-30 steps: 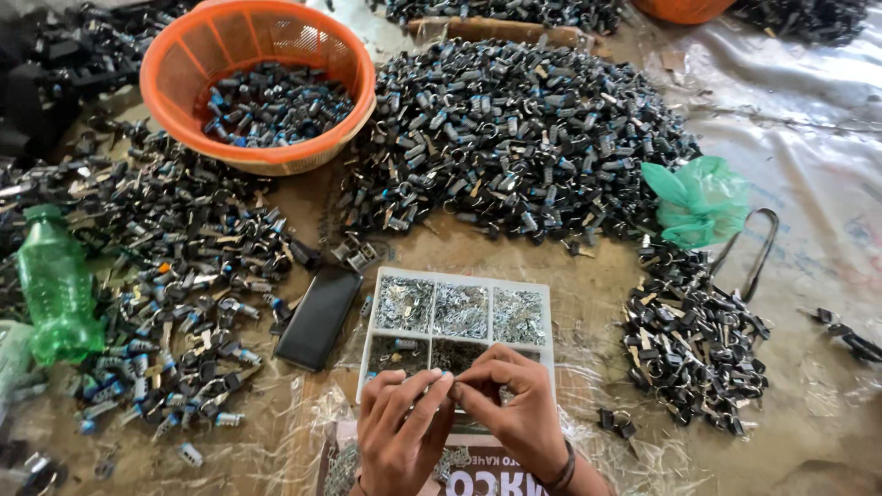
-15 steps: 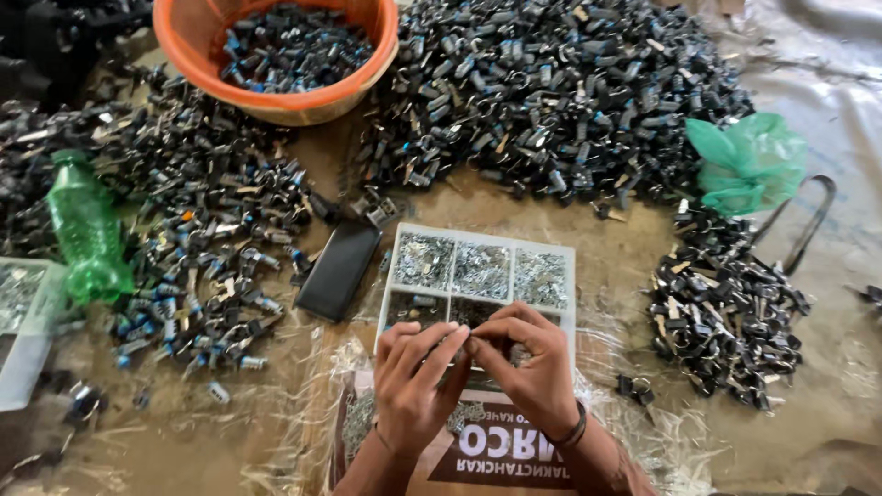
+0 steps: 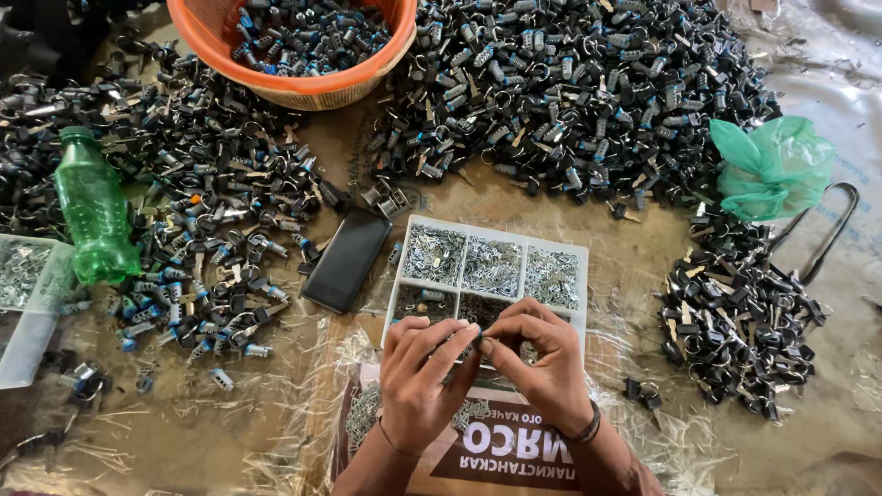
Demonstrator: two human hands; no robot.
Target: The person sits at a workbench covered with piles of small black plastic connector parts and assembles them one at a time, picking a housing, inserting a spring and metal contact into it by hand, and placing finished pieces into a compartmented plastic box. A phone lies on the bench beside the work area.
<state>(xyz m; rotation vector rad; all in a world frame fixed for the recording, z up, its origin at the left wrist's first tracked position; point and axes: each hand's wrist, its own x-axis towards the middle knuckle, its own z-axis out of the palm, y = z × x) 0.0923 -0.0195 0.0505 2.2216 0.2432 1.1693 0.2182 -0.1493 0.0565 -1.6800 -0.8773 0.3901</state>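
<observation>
Both hands meet over the near edge of a white plastic compartment tray [image 3: 560, 246], whose sections hold heaps of tiny silvery metal parts. The left hand [image 3: 418, 372] and the right hand [image 3: 542, 363] have their fingertips pinched together on a small dark part [image 3: 476, 347] between them, just above the tray's front compartments; the part is too small and too covered by the fingers to tell its shape. The other fingers of each hand are curled in close. A dark band sits on the right wrist [image 3: 588, 427]. Beneath the forearms lies a brown printed cardboard sheet [image 3: 514, 450] under clear crinkled plastic film. Just left of the tray lies a black smartphone [image 3: 347, 260], face down or dark. Beyond the tray spreads a large heap of small black and blue cylinder locks with keys [image 3: 570, 87], with another spread at the left [image 3: 202, 211] and a smaller pile at the right [image 3: 740, 335]. An orange plastic basket [image 3: 303, 87] at the top holds more of them. A green plastic bottle [image 3: 92, 216] lies at the left, and a crumpled green plastic bag [image 3: 776, 165] at the right.
</observation>
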